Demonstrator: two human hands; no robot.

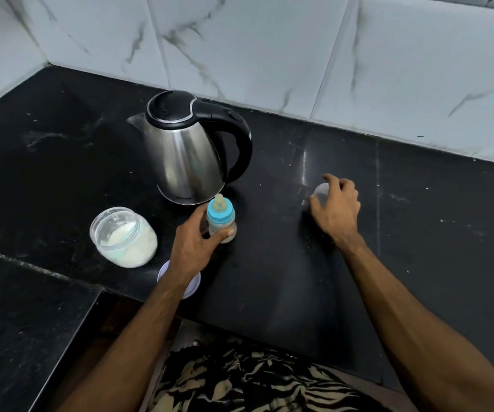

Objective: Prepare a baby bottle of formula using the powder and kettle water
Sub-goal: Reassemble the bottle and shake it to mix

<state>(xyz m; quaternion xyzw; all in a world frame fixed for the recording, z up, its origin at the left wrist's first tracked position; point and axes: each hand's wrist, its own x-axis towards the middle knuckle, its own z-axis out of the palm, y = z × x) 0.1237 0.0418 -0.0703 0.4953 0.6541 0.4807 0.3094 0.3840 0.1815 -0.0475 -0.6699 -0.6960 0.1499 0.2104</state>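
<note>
Two hands were seen over the black table (269,278). The left hand (193,243) was wrapped round a small baby bottle (221,223), thumb across the front of the clear body, fingers behind it. The bottle was held upright, its base on or just above the table; contact could not be told. A blue collar and pale teat were fitted on top. Whitish contents were noted low in the bottle.

The right hand (335,208) was set well apart to the right of the left hand, fingers curled over a clear dome-shaped cap (320,191) at the fingertips. The cap was partly hidden by the fingers; whether it rested on the table could not be told.

Just beyond the left hand a steel kettle (189,153) was stood, black lid closed, handle turned toward the right hand, spout pointed away to the left. Left of the left hand an open clear jar (123,237) of white powder was placed. A white lid (192,285) was seen flat under the left wrist, near the table edge. Marbled white tiles (269,49) were noted behind everything.
</note>
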